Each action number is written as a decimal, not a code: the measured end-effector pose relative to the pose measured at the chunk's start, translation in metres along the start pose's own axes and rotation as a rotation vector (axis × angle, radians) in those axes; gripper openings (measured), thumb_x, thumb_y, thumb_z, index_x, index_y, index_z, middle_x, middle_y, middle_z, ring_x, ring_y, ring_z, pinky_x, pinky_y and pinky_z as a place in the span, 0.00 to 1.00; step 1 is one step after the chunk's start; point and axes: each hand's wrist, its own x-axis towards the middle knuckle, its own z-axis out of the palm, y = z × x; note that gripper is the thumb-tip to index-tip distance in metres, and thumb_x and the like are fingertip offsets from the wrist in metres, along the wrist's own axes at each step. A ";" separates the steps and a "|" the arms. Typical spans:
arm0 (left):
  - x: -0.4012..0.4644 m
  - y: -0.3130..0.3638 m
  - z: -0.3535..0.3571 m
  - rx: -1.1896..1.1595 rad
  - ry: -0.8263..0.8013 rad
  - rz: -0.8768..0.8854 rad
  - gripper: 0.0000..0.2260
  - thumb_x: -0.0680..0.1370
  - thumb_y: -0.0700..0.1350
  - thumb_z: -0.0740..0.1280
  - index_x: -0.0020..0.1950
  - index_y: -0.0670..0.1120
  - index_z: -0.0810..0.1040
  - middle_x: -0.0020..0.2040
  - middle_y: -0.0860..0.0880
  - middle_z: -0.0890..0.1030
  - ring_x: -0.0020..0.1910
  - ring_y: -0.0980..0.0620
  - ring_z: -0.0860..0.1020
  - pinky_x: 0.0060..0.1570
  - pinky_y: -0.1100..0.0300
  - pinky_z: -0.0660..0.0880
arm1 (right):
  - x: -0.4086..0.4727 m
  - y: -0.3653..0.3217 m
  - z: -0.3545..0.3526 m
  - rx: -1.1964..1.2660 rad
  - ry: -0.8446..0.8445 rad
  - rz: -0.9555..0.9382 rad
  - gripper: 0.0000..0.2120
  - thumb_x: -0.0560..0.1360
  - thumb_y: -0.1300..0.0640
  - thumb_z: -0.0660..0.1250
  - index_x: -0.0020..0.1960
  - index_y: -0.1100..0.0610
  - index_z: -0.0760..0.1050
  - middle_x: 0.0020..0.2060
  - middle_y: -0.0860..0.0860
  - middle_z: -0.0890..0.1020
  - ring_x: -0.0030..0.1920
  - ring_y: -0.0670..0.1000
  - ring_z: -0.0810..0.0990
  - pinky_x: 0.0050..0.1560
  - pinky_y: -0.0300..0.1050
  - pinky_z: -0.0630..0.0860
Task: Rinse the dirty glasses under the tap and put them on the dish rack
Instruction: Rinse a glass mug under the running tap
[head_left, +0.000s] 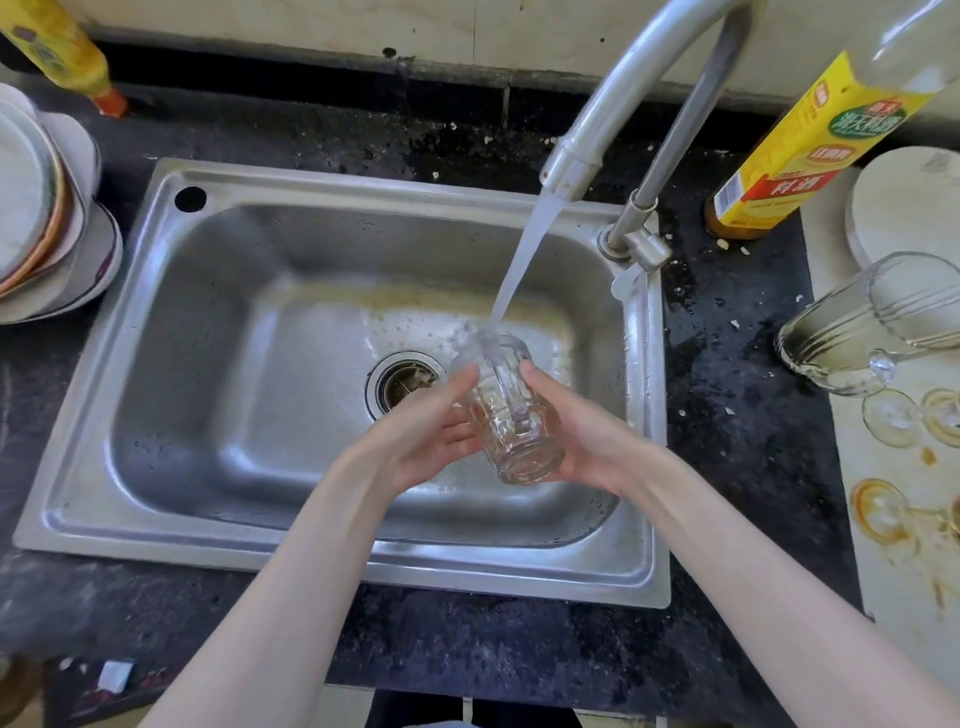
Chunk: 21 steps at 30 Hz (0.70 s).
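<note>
A clear ribbed glass (511, 415) is held tilted over the steel sink (218, 322), its mouth pointing up towards the tap (597, 135). Water streams from the spout into the glass. My left hand (436, 431) cups the glass from the left, fingers curled against its side. My right hand (576, 436) grips it from the right, thumb along the wall. A second, larger ribbed glass (872, 322) lies on its side on the counter at the right. No dish rack can be made out.
Stacked plates and bowls (47, 218) sit left of the sink. A yellow-labelled bottle (810, 135) stands right of the tap, another yellow bottle (62, 52) at the far left. A round board (909, 202) and brown ring stains (883, 509) mark the right counter. The drain (402, 382) is open.
</note>
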 end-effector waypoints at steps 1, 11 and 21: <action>-0.001 -0.002 0.001 0.013 -0.017 0.034 0.16 0.78 0.51 0.62 0.61 0.43 0.75 0.50 0.45 0.83 0.45 0.51 0.82 0.44 0.60 0.79 | 0.000 0.002 0.002 0.028 -0.014 -0.014 0.25 0.77 0.37 0.55 0.60 0.54 0.76 0.54 0.56 0.82 0.54 0.54 0.81 0.56 0.53 0.77; -0.004 -0.002 0.003 0.127 0.035 0.458 0.27 0.77 0.46 0.65 0.73 0.57 0.57 0.63 0.54 0.77 0.63 0.57 0.74 0.65 0.55 0.68 | 0.009 0.006 0.015 -0.099 0.056 -0.376 0.26 0.78 0.39 0.52 0.75 0.45 0.58 0.72 0.44 0.66 0.72 0.47 0.64 0.73 0.55 0.60; -0.019 -0.010 -0.003 0.425 -0.019 0.623 0.32 0.79 0.35 0.60 0.76 0.54 0.48 0.72 0.58 0.60 0.72 0.59 0.62 0.62 0.71 0.67 | 0.006 0.020 0.016 -0.219 0.105 -0.488 0.39 0.70 0.27 0.52 0.76 0.42 0.50 0.75 0.40 0.57 0.74 0.40 0.55 0.75 0.54 0.51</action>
